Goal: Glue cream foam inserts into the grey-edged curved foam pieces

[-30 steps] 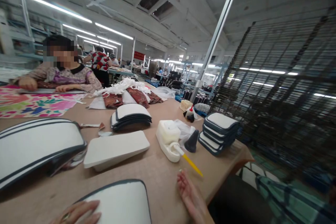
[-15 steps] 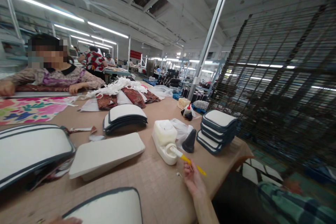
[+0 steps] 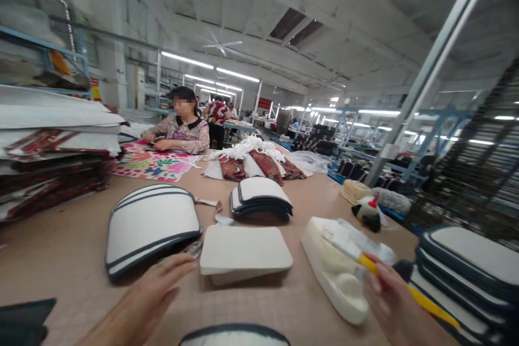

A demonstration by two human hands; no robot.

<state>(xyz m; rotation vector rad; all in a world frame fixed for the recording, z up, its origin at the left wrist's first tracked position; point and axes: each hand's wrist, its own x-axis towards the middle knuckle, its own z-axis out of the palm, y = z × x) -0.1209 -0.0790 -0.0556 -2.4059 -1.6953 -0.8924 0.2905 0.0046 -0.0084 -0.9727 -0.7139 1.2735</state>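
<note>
My right hand (image 3: pixel 389 294) grips a brush (image 3: pixel 436 305) by its yellow handle, its whitish bristle end pointing up and left over a cut-open white plastic jug (image 3: pixel 320 265). Above the table my left hand (image 3: pixel 156 289) reaches forward with fingers stretched out, holding nothing. Just beyond its fingertips, to the right, lie off-white boards (image 3: pixel 245 246) with rounded corners. Ahead of that same hand stands a stack of curved white panels (image 3: pixel 152 221) with dark edging. Another dark-edged white panel (image 3: pixel 235 335) is partly cut off at the bottom edge.
More dark-edged panels form stacks at the centre (image 3: pixel 261 192) and at the right (image 3: pixel 472 259). A red-tipped bottle (image 3: pixel 368 211) stands at the back right. Across the table a person (image 3: pixel 184 130) works near floral cloth (image 3: pixel 156 162). Layered sheets (image 3: pixel 57 146) rise at the left.
The view has swung left. My right hand has lifted the brush out of the jug's opening. My left hand has come up from the near panel and stretched forward.
</note>
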